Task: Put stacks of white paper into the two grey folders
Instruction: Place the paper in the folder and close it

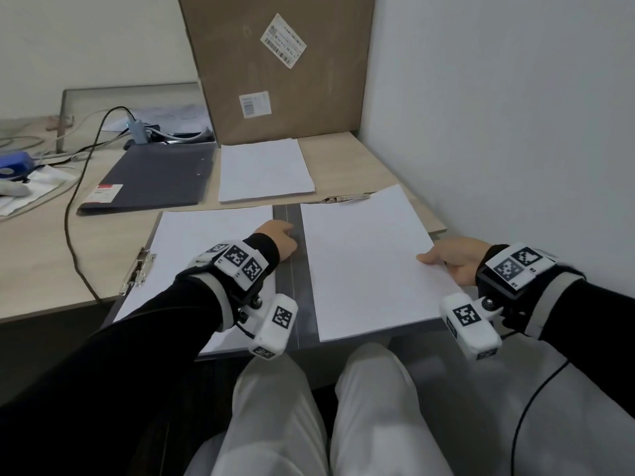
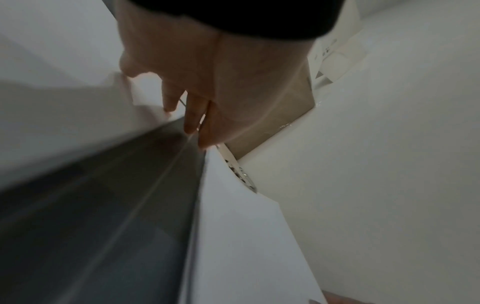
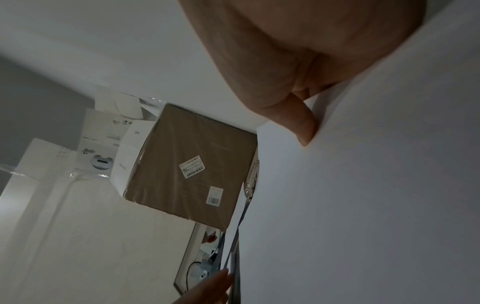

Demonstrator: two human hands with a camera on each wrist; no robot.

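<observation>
An open grey folder (image 1: 291,269) lies flat at the near edge of the desk (image 1: 51,249), its spine running between two stacks of white paper. The left stack (image 1: 199,242) rests on the left flap beside a metal clip (image 1: 137,269). The right stack (image 1: 360,262) sits on the right flap, its far corner raised over a second clip (image 1: 347,198).

The left hand (image 1: 280,240) reaches across the left stack — its straight fingers (image 2: 193,115) touch the folder's spine. The right hand (image 1: 453,261) pinches the right stack's outer edge, thumb (image 3: 301,123) on top; the fingers below are hidden, probably under the sheets.

Farther back, a closed grey folder (image 1: 154,176) lies beside a third paper stack (image 1: 264,170), which sits just before a cardboard box (image 1: 275,63) leaning at the wall — cables (image 1: 82,159) trail across the desk's left side.
</observation>
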